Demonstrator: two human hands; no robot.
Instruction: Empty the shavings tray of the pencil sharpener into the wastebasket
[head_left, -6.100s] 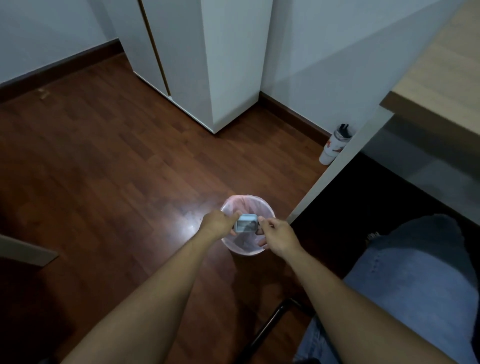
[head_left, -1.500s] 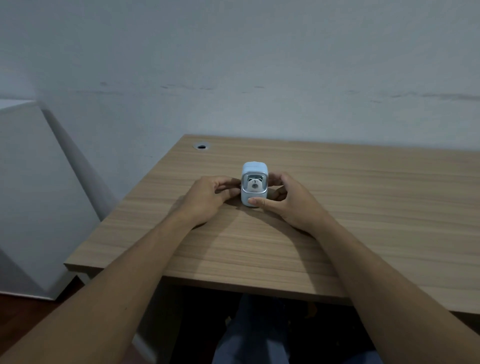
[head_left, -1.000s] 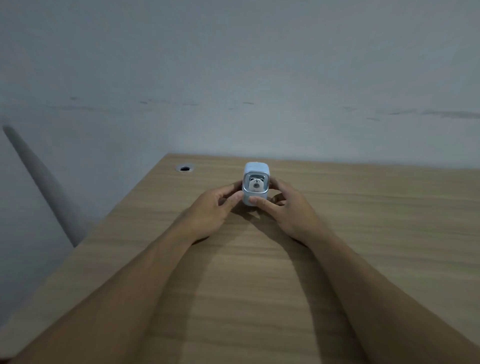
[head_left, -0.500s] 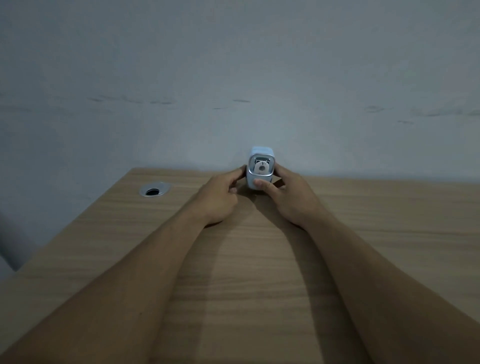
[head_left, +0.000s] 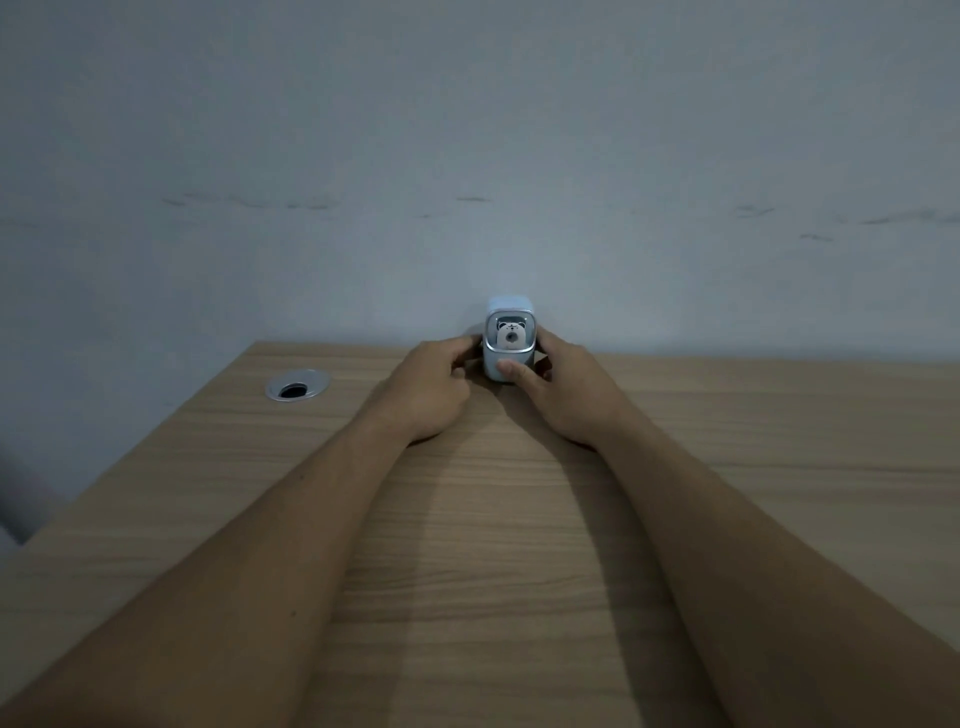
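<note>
A small light-blue pencil sharpener (head_left: 509, 332) with a panda face on its front stands upright on the wooden desk (head_left: 498, 519), close to the wall at the desk's far edge. My left hand (head_left: 431, 389) grips its left side. My right hand (head_left: 563, 392) holds its right side, with the thumb pressed on the lower front. The shavings tray is not visible as a separate part. The wastebasket is out of view.
A round metal cable grommet (head_left: 297, 387) is set into the desk at the far left. A plain grey wall (head_left: 467, 156) rises directly behind the sharpener. The desk's left edge runs diagonally toward the near left.
Both hands have slid the sharpener farther back across the desk toward the wall. About six seconds ago they held it over the pink-lined wastebasket on the floor.
</note>
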